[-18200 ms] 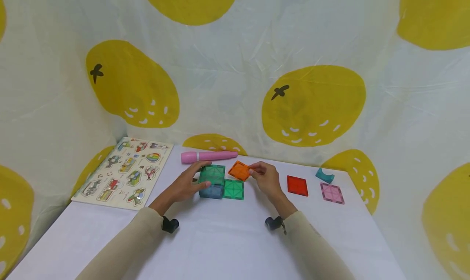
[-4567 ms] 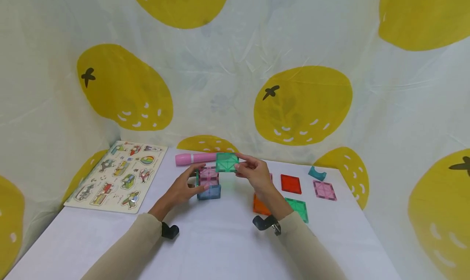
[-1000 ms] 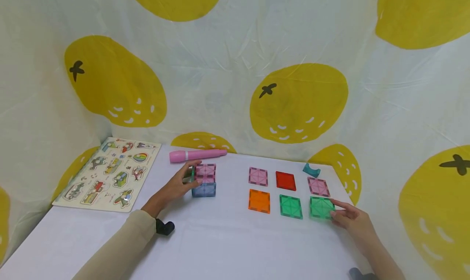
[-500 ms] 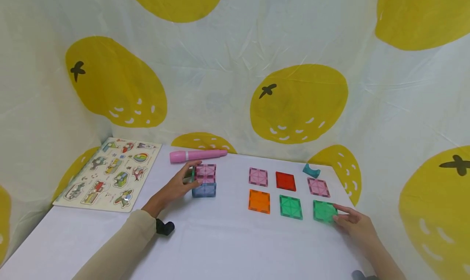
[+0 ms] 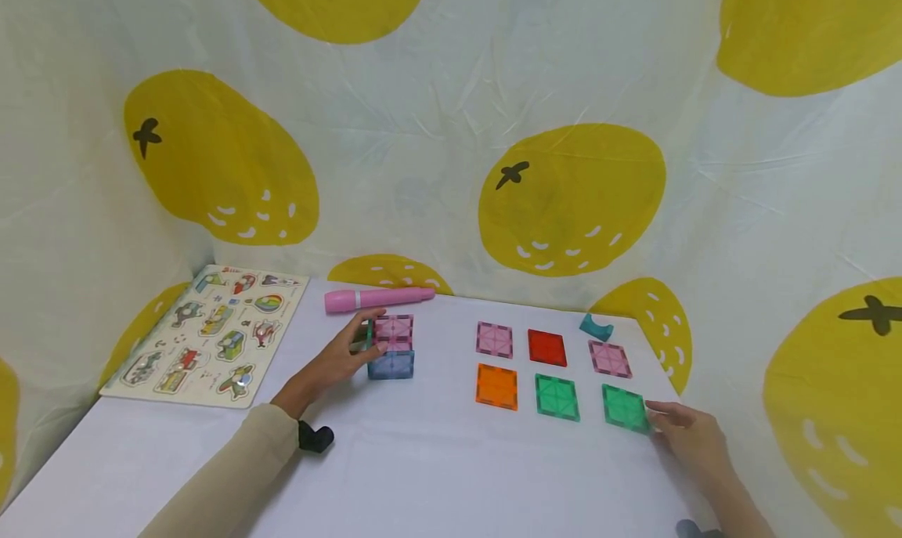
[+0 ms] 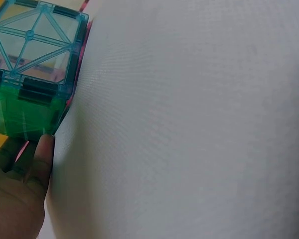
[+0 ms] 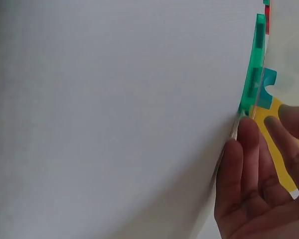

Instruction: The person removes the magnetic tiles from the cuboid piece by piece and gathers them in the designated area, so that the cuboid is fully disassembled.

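Observation:
A box of translucent magnetic tiles (image 5: 393, 342) stands left of the table's middle, showing a blue front, pink parts inside and a green side on the left. My left hand (image 5: 345, 359) holds it at that left side, thumb at the front and fingers at the back. In the left wrist view, fingertips (image 6: 46, 142) rest at the green tile (image 6: 32, 112) below the blue one (image 6: 30, 35). On the right, a green magnetic tile (image 5: 625, 407) lies flat. My right hand (image 5: 694, 440) is beside its right edge, fingers loosely spread and the thumb away from them in the right wrist view.
Five-odd is avoided: several flat tiles form two rows, including orange (image 5: 496, 387), red (image 5: 546, 348), pink (image 5: 495, 340) and another green (image 5: 557, 397). A teal curved piece (image 5: 596, 328) lies behind. A pink flashlight-shaped object (image 5: 379, 299) and picture puzzle board (image 5: 207, 338) lie left.
The green tile has moved from beside the box to the right end of the front row, laid flat. The right hand has let it go and drawn slightly right. The left hand stays on the box.

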The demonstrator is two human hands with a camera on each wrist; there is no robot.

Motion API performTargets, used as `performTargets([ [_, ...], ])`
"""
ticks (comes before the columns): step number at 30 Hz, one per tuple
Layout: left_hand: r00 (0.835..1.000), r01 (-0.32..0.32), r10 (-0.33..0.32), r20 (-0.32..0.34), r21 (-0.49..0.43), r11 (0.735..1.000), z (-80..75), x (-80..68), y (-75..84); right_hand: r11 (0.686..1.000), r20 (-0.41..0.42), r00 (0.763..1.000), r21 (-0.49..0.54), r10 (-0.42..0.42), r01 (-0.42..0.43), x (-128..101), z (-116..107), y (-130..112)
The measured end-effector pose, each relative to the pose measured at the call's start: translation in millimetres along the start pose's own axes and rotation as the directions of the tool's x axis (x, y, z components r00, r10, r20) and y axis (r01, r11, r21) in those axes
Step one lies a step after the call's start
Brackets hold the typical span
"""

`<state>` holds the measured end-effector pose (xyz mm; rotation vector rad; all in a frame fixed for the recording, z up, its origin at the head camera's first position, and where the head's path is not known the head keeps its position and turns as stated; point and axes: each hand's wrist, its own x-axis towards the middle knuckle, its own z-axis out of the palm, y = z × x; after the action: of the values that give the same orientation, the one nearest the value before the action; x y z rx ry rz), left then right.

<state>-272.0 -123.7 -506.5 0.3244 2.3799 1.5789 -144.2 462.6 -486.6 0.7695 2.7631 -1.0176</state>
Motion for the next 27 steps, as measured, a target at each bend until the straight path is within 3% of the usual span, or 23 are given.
performTargets([
  [4, 1.000, 0.000, 0.000, 0.003, -0.001, 1.000, -1.2, -1.4, 0.2, 1.000, -0.045, 0.999, -0.009, 0.006, -0.007, 0, 4, -5],
  [10, 1.000, -0.007, 0.008, 0.023, -0.060, 0.998, -5.3, -2.1, -1.6, 0.984, -0.097, 0.986, 0.102, -0.134, 0.144, -6, 16, -27],
  [16, 0.999, -0.015, 0.018, 0.032, -0.088, 0.996, -6.9, -2.2, -2.2, 0.937, -0.059, 0.967, 0.241, -0.246, 0.253, -16, 29, -59],
  [27, 0.999, -0.043, 0.045, 0.024, -0.082, 0.996, -3.6, -0.5, -0.2, 0.901, -0.023, 0.938, 0.271, -0.347, 0.340, -22, 64, -105],
])
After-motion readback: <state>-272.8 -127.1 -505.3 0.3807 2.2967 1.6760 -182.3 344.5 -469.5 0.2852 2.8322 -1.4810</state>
